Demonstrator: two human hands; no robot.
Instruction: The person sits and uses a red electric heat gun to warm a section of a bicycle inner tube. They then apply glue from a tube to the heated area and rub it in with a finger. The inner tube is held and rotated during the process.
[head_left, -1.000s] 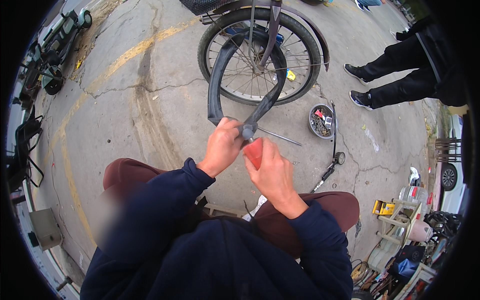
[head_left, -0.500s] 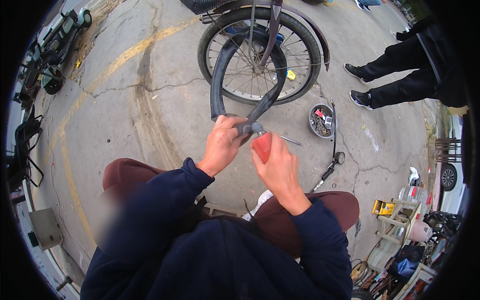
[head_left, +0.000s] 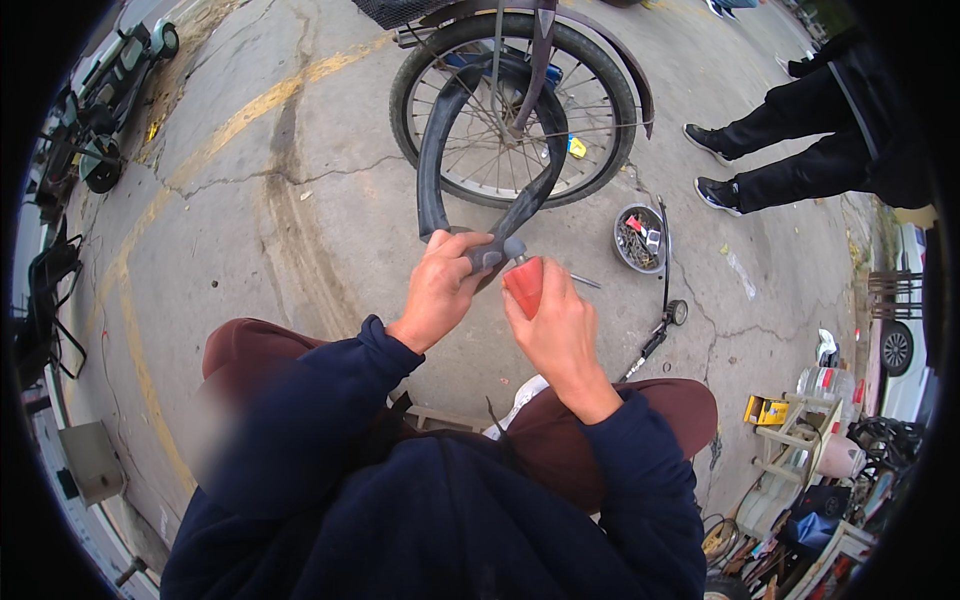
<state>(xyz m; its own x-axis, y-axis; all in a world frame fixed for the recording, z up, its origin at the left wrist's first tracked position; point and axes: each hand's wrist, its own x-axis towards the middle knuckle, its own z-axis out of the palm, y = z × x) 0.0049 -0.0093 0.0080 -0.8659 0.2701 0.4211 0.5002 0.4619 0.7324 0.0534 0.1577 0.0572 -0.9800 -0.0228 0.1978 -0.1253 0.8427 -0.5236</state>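
Note:
My left hand (head_left: 445,285) grips the black inner tube (head_left: 434,170), which hangs in a loop across the front of a bicycle wheel (head_left: 510,185). Its fingers are closed round the tube's near end, where a grey patch-like area (head_left: 485,258) shows. My right hand (head_left: 553,330), just right of the left, is closed round a red handle (head_left: 524,287) with a small rounded grey metal head (head_left: 514,247) at its top, against or very close to that part of the tube. A metal rod (head_left: 586,281) lies on the ground behind the right hand.
A bowl of small parts (head_left: 640,228) and a pump with gauge (head_left: 657,335) lie to the right. A person's legs in black (head_left: 790,165) stand beyond. Scooters (head_left: 110,100) are at the left. A stool (head_left: 780,450), boxes, bottles and assorted items crowd the lower right.
My right hand and the red-handled tool have shifted right and slightly up since a second ago. My left hand stays on the tube, its grey area now more exposed. The view has moved slightly.

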